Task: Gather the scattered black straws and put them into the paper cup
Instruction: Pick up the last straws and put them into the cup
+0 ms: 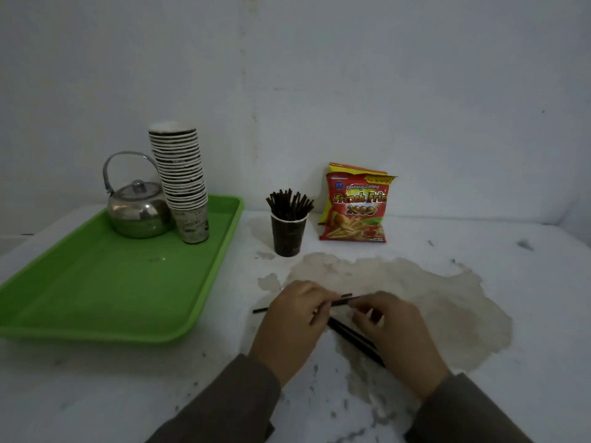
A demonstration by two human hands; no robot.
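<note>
The left hand (295, 314) pinches a few black straws (340, 300) between thumb and curled fingers, while the right hand (395, 327), fingers bent, nips their far tips; 2 or so loose straws (355, 338) lie beneath at 5 o'clock. The paper cup (288, 235), at 12 o'clock, is already crowded. Forcing more in could tip it or spill straws.

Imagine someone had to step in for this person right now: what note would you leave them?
Left hand: grip on a few black straws, held level above the table.
Right hand: fingertips at the same bundle's end, pinching it.
Done: the paper cup, standing beside the green tray, already holds many straws.
Left: cup the held bundle, then gather the loose straws lying under the hands.
</note>
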